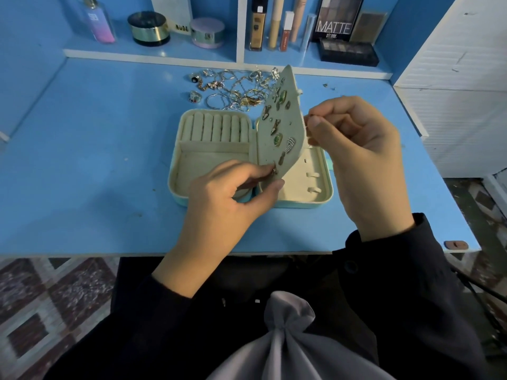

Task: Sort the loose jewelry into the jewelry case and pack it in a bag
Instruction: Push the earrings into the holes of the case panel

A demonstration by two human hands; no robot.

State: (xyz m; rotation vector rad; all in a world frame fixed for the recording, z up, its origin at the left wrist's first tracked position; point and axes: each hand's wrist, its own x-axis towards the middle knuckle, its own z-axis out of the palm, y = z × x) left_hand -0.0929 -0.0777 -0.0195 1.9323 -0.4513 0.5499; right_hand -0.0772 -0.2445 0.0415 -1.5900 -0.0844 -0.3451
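An open cream-lined jewelry case (211,157) lies on the blue desk (90,165). Its earring flap (285,124) stands raised in the middle, with several earrings pinned to it. My left hand (230,198) pinches a small earring (274,170) at the flap's lower edge. Behind the flap's right edge, my right hand (354,157) pinches something tiny that I cannot make out. A pile of loose jewelry (233,89), rings and chains, lies behind the case. A grey cloth bag (290,346) rests on my lap.
A shelf along the back of the desk holds a perfume bottle (98,20), round jars (149,28), makeup tubes (277,23) and eyeshadow palettes (348,52). White panels (461,78) stand at the right. A small brown object (455,244) sits at the desk's front right corner.
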